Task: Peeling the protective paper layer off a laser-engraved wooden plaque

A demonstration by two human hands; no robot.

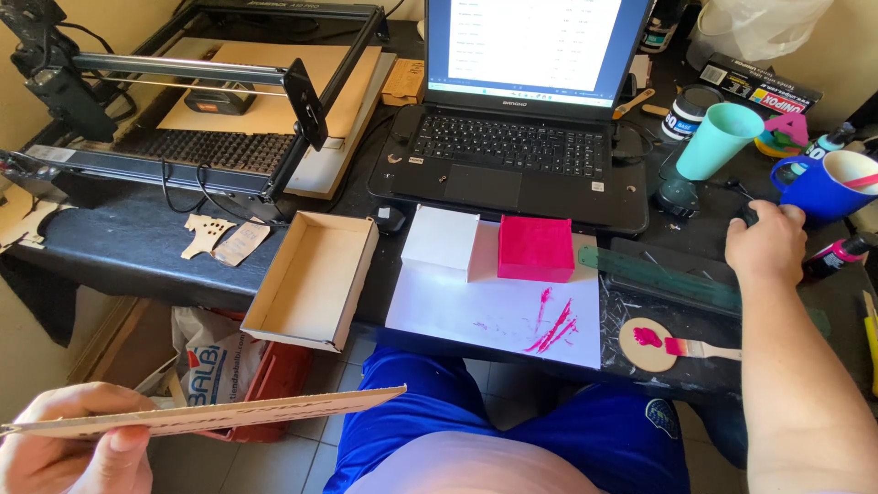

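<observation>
Dark table [137, 247] carries one laptop [517, 137], two small boxes, white [441, 240] and pink [536, 247]. My left hand [69, 448] pinches one thin wooden board [219, 416] low over my lap; my right hand [766, 242] curls over one small black object [750, 215].

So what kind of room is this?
Probably a home craft workshop: a laser cutting machine sits beside a laptop, and a pink-painted box and paintbrush lie on the desk.

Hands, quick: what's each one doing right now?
Left hand: closed on a thin wooden panel, held edge-on.
Right hand: curled over a small dark object; grip unclear.
</observation>
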